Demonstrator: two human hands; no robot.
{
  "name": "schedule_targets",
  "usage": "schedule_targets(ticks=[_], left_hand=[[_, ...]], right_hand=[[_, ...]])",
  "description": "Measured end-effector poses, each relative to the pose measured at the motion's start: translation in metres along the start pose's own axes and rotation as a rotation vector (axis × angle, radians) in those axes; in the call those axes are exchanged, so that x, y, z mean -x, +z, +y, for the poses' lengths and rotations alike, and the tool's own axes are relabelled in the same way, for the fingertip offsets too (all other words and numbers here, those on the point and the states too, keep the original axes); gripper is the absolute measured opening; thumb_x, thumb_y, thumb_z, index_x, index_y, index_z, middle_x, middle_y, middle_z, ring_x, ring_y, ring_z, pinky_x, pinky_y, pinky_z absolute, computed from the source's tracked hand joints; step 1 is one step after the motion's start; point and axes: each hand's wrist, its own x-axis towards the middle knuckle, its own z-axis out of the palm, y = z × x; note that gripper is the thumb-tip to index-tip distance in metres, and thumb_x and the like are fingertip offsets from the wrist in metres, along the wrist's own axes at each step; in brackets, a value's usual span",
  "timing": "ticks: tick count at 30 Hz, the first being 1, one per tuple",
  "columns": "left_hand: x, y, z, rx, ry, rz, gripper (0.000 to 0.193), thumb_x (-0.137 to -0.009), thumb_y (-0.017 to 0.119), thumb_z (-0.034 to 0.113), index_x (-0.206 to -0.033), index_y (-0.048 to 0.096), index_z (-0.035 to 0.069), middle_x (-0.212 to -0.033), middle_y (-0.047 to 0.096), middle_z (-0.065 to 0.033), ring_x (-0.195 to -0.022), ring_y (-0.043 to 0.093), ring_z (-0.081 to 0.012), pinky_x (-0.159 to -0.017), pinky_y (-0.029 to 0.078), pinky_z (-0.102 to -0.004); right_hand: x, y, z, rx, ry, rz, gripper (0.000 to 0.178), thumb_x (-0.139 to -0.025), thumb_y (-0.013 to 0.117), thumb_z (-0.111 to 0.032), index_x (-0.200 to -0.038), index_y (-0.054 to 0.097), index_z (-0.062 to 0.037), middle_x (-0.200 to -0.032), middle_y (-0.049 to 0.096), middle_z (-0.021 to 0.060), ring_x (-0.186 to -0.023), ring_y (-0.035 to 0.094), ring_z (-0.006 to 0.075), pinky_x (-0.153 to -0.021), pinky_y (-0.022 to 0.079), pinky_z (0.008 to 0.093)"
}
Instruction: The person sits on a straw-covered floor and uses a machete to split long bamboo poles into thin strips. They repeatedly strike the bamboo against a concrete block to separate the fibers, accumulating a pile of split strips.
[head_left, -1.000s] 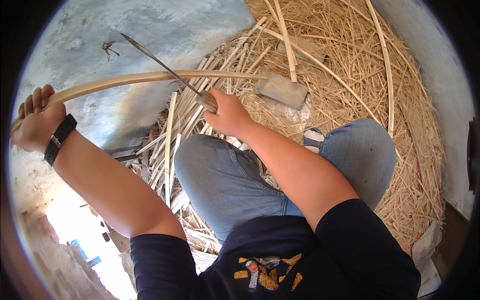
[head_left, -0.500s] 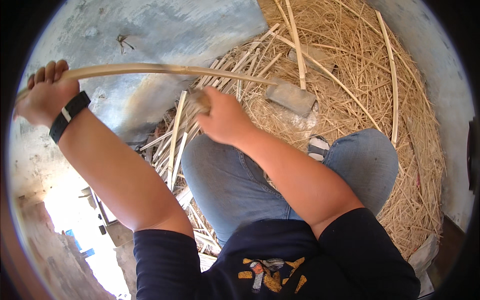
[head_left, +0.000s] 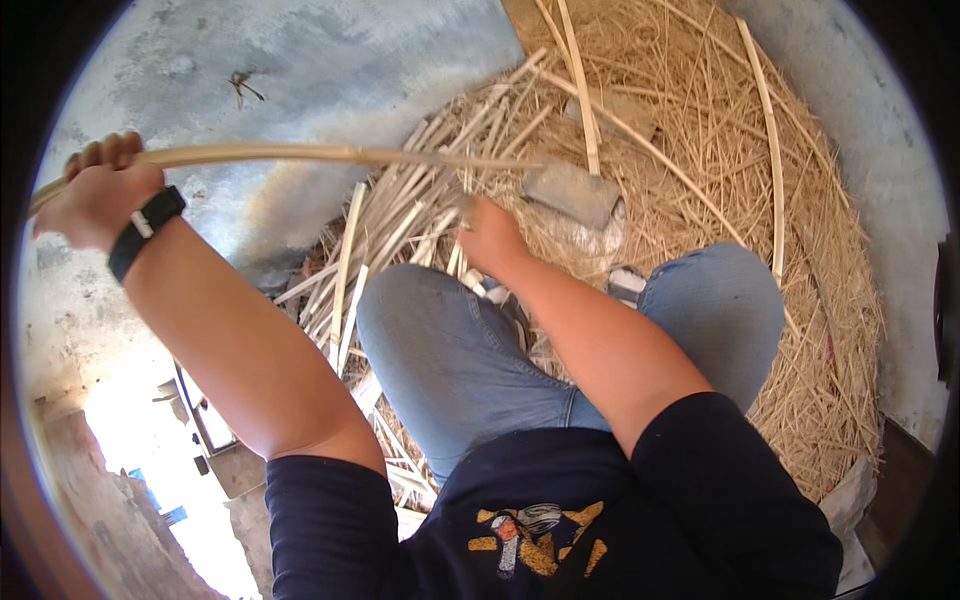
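My left hand (head_left: 105, 190), a dark watch on its wrist, is closed around a long pale bamboo strip (head_left: 290, 153). Slightly bowed, the strip runs rightward to a thin tip over the upper edge of a grey-brown block (head_left: 572, 194); whether it touches the block I cannot tell. Below the strip's thinner end, my right hand (head_left: 492, 240) is closed above my left knee. A greyish blur at its fingers looks like a held tool, but motion smears its shape. Its fingers are apart from the strip.
Split bamboo strips (head_left: 400, 220) lie heaped left of the block. Pale shavings (head_left: 690, 120) cover the ground around it, with longer strips (head_left: 765, 140) across them. A blue-grey wall (head_left: 330, 70) stands at the upper left, another wall (head_left: 880, 190) at the right.
My right hand has swung to the right and slightly down, away from the strip's middle. My left hand keeps its grip, and the strip sits slightly lower in the picture.
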Motion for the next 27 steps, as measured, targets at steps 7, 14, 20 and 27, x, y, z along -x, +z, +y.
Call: schedule_targets(ticks=[7,14,20,27], left_hand=[[-0.002,-0.024,0.008,0.006,-0.051,0.029,0.068,-0.094,0.009,0.071,-0.076,0.034,0.010,-0.059,0.029,-0.0023,-0.050,0.022,-0.0153,-0.048,0.023,-0.0279],[-0.012,-0.026,0.007,0.077,-0.081,0.005,0.041,-0.088,0.035,0.050,-0.072,0.034,0.012,-0.058,0.028,-0.0012,-0.048,0.024,-0.0153,-0.046,0.023,-0.0296],[-0.030,-0.057,-0.003,0.079,-0.116,0.062,0.064,-0.086,0.032,0.076,-0.069,0.033,0.014,-0.056,0.026,-0.0002,-0.046,0.023,-0.0147,-0.045,0.021,-0.0294],[-0.030,-0.071,0.031,0.029,-0.044,-0.119,0.058,-0.088,0.039,0.069,-0.070,0.035,0.014,-0.057,0.027,-0.0026,-0.048,0.026,-0.0152,-0.048,0.026,-0.0299]], right_hand=[[-0.013,-0.018,-0.040,-0.029,0.508,-0.143,0.037,-0.081,0.065,-0.015,-0.113,0.056,0.0020,-0.092,0.066,0.0215,-0.088,0.067,0.0311,-0.080,0.054,0.0418],[0.018,-0.018,0.014,0.165,0.286,-0.108,0.038,-0.081,0.063,-0.015,-0.114,0.055,0.0031,-0.101,0.068,0.0243,-0.091,0.068,0.0388,-0.084,0.054,0.0440],[0.022,-0.019,0.066,0.183,0.718,0.060,0.040,-0.077,0.067,-0.021,-0.109,0.060,0.0021,-0.101,0.067,0.0278,-0.098,0.065,0.0408,-0.086,0.051,0.0446],[-0.021,-0.027,0.008,0.027,0.473,0.137,0.037,-0.077,0.067,-0.020,-0.104,0.060,0.0031,-0.094,0.067,0.0275,-0.094,0.065,0.0429,-0.083,0.050,0.0479]])
